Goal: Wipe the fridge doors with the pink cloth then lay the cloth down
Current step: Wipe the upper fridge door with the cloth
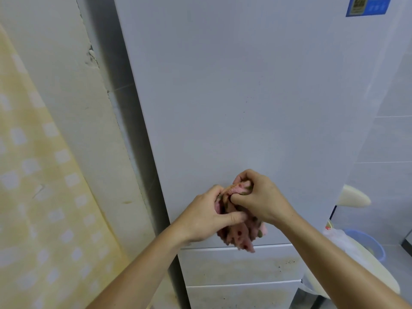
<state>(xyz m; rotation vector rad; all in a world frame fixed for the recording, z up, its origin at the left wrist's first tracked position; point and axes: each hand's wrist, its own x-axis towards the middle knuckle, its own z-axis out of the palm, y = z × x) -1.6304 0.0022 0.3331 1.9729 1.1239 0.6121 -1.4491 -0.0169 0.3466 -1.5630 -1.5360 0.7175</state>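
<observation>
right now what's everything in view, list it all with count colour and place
fridge: one, pale grey-white, centre, tall upper door over two lower drawers with brownish stains
sticker: one, blue, top right of the upper door
cloth: one, pink with dark spots, bunched in both hands in front of the upper door's bottom edge
curtain: one, yellow with white squares, far left
wall: one, off-white, cracked, left of the fridge
basin: one, blue, lower right on the floor
left hand: one, gripping the cloth
right hand: one, gripping the cloth
</observation>
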